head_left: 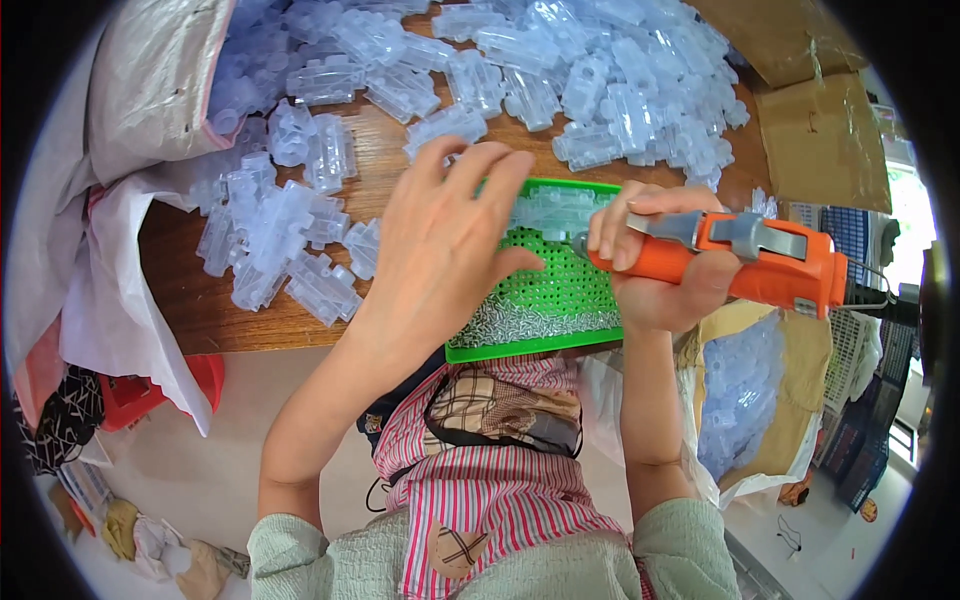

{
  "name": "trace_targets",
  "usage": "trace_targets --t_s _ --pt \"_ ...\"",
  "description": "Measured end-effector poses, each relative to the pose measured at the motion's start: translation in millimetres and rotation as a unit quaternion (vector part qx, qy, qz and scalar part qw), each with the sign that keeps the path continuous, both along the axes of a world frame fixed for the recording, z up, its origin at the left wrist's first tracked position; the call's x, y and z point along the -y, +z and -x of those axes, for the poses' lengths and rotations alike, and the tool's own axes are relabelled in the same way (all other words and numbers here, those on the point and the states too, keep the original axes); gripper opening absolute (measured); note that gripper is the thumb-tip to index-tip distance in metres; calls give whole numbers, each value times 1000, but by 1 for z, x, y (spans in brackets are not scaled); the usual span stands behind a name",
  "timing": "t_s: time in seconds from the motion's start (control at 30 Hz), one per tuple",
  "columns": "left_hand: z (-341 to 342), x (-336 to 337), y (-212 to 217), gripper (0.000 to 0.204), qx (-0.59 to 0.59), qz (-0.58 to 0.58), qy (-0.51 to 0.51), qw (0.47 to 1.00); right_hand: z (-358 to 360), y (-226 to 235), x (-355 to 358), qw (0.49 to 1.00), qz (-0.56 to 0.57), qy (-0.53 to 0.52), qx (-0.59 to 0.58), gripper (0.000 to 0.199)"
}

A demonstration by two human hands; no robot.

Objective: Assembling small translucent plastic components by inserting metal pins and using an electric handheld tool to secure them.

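My left hand [445,235] lies flat, fingers spread, over the left part of a green perforated tray [560,345] on the wooden table. Under its fingertips a clear plastic part [555,210] rests at the tray's far end. My right hand [650,275] grips an orange electric screwdriver [760,262] held sideways, its tip pointing left toward the tray and the clear part. A band of small silver screws [530,322] lies along the tray's near side.
Several clear plastic parts [560,70] are heaped across the far table and to the left [280,230]. A plastic bag [150,80] sits at the left, cardboard boxes [820,130] at the right, and a sack of more parts [745,390] by my right side.
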State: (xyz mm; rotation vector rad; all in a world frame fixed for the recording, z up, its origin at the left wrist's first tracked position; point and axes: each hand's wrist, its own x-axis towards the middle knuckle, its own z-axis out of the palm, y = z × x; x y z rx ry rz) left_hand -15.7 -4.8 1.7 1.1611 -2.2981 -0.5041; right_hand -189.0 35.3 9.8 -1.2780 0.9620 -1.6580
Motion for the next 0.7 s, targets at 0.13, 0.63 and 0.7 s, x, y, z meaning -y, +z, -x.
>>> trace_targets --t_s 0.13,0.63,0.7 --pt "20 12 -12 60 -58 12 -110 992 -2 -6 0 999 -25 18 21 65" --pt "25 11 -30 50 -83 11 -107 991 18 22 5 989 103 107 -3 82" --pt "24 11 -31 50 -80 6 -103 991 27 31 8 983 119 134 -32 86"
